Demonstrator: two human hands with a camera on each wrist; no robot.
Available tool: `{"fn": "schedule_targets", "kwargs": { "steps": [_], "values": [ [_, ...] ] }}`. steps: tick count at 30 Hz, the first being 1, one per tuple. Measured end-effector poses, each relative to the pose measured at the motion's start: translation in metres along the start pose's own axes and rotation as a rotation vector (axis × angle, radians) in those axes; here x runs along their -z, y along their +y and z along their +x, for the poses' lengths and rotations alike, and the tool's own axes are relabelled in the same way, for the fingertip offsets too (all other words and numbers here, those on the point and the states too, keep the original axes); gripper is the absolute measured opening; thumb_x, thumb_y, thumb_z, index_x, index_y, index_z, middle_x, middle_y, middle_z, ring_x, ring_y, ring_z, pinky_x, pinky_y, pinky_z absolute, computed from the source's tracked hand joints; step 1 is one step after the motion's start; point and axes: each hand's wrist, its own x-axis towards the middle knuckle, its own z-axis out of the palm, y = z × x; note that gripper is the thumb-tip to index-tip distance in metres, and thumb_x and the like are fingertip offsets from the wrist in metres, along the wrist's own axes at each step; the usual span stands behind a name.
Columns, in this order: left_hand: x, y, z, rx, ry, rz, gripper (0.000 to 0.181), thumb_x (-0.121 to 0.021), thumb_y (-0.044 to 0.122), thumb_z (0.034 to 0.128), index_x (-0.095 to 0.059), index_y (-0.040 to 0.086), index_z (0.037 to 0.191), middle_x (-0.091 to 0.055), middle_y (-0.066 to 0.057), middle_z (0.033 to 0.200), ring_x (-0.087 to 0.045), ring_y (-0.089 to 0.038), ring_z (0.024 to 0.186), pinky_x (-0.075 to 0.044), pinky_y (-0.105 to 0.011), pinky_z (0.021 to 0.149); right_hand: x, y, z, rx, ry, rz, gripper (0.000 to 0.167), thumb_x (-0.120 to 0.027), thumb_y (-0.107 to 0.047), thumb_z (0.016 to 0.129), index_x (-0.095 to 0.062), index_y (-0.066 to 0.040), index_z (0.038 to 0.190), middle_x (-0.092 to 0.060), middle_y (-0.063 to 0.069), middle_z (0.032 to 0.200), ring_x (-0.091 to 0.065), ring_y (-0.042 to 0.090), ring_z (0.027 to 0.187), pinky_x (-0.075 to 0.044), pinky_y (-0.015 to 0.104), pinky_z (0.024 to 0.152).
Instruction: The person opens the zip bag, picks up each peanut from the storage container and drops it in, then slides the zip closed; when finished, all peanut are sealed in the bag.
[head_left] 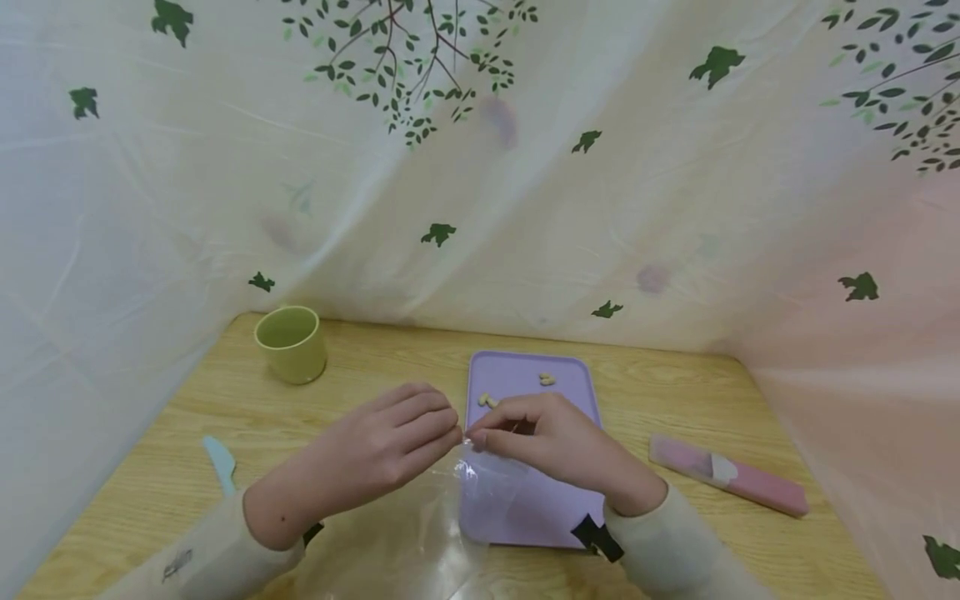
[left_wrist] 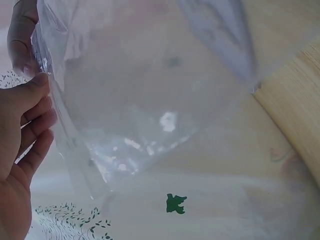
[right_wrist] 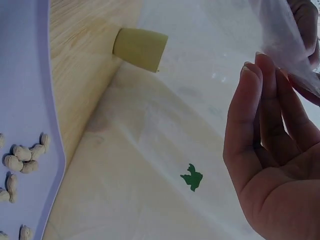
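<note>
A clear plastic bag (left_wrist: 140, 100) hangs from both hands above the table, its lower part spread toward me in the head view. My left hand (head_left: 382, 442) pinches the bag's upper edge between thumb and fingers. Close beside it, my right hand (head_left: 558, 442) has its thumb and index fingertips together on the same edge. Beneath the right hand lies a lilac tray (head_left: 536, 512), partly covered by that hand and seen through the plastic. Unshelled peanuts (right_wrist: 21, 152) lie on the tray, several of them showing in the right wrist view.
A yellow-green cup (head_left: 296, 357) stands at the back left of the wooden table (head_left: 390, 350). A light-blue plastic knife (head_left: 220, 462) lies left of the left forearm. On the right is a long pink case (head_left: 765, 487). A leaf-printed curtain (head_left: 525, 250) surrounds the table.
</note>
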Motion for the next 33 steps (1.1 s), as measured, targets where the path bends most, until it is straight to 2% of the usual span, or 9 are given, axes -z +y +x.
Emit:
{"fn": "schedule_targets", "kwargs": {
  "steps": [4, 10, 17, 24, 27, 33],
  "values": [
    [0.002, 0.000, 0.001, -0.015, 0.012, 0.008, 0.030, -0.048, -0.004, 0.1091, -0.076, 0.007, 0.108, -0.073, -0.002, 0.106, -0.070, -0.019, 0.103, -0.058, -0.032, 0.100, 0.002, -0.002, 0.001, -0.017, -0.021, 0.012, 0.015, -0.072, -0.025, 0.104, -0.084, -0.018, 0.111, -0.083, -0.003, 0.105, -0.073, 0.004, 0.088, -0.061, 0.025, 0.078],
    [0.003, 0.000, 0.000, -0.021, -0.007, 0.000, 0.032, -0.047, -0.003, 0.1104, -0.077, 0.008, 0.110, -0.073, -0.001, 0.108, -0.070, -0.018, 0.104, -0.058, -0.032, 0.100, 0.005, -0.001, 0.003, 0.037, -0.053, -0.022, 0.014, -0.072, -0.021, 0.104, -0.085, -0.017, 0.105, -0.081, 0.001, 0.094, -0.068, 0.001, 0.078, -0.058, 0.023, 0.069],
    [0.003, 0.000, -0.002, -0.023, -0.022, 0.006, 0.033, -0.045, -0.003, 0.1099, -0.076, 0.009, 0.111, -0.073, 0.000, 0.109, -0.069, -0.018, 0.106, -0.058, -0.031, 0.099, 0.003, 0.000, 0.004, 0.072, -0.116, -0.035, 0.016, -0.068, -0.018, 0.107, -0.080, -0.008, 0.102, -0.077, 0.007, 0.090, -0.071, 0.005, 0.072, -0.064, 0.031, 0.069],
    [0.002, 0.001, -0.001, 0.012, -0.025, -0.011, 0.033, -0.045, -0.003, 0.1100, -0.075, 0.011, 0.111, -0.073, 0.002, 0.107, -0.068, -0.016, 0.103, -0.058, -0.030, 0.098, -0.005, -0.001, 0.002, 0.088, -0.098, -0.126, 0.015, -0.064, -0.021, 0.109, -0.074, -0.013, 0.101, -0.075, 0.005, 0.087, -0.068, 0.000, 0.070, -0.059, 0.025, 0.064],
    [0.000, 0.001, -0.002, 0.018, 0.024, -0.036, 0.031, -0.048, -0.003, 0.1099, -0.076, 0.010, 0.113, -0.073, 0.001, 0.106, -0.068, -0.016, 0.100, -0.058, -0.030, 0.095, -0.008, 0.000, 0.001, 0.041, -0.069, -0.070, 0.015, -0.062, -0.018, 0.109, -0.074, -0.012, 0.102, -0.074, 0.004, 0.087, -0.069, 0.003, 0.071, -0.059, 0.026, 0.065],
    [-0.006, -0.002, -0.004, -0.032, 0.216, -0.071, 0.026, -0.054, -0.003, 0.1089, -0.077, 0.003, 0.120, -0.078, -0.007, 0.111, -0.071, -0.020, 0.095, -0.061, -0.033, 0.088, -0.010, 0.004, -0.002, -0.075, -0.051, 0.184, 0.021, -0.058, -0.018, 0.110, -0.072, -0.003, 0.106, -0.068, 0.001, 0.084, -0.066, 0.008, 0.075, -0.059, 0.027, 0.072]
  ]
}}
